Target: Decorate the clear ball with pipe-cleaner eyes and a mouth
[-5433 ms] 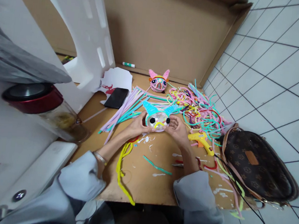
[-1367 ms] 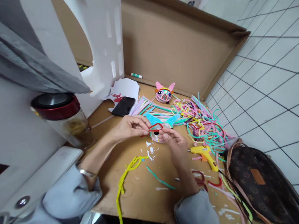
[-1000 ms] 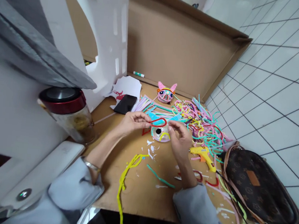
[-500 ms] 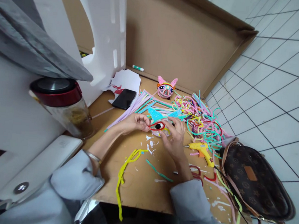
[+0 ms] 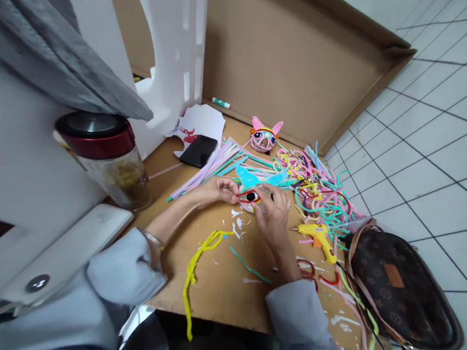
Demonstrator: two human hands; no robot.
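My left hand is closed in a pinch on the end of a red pipe cleaner, which loops round a black-and-white eye. That eye is on a small animal-face craft with blue fuzzy ears. My right hand curves over the face's right side, thumb and fingertips at the eye and the red loop, and hides much of the face. Behind stands a similar face with pink ears. White paper scraps and yellow pipe cleaners lie in front on the cardboard.
A yellow glue gun lies right of my right hand, near a tangled heap of pipe cleaners. A brown handbag sits at the right edge. On the left are a phone and a lidded bottle. Cardboard walls rise behind.
The view has shifted slightly. Both hands stay at the craft face, and the red loop now sits flatter around the eye.
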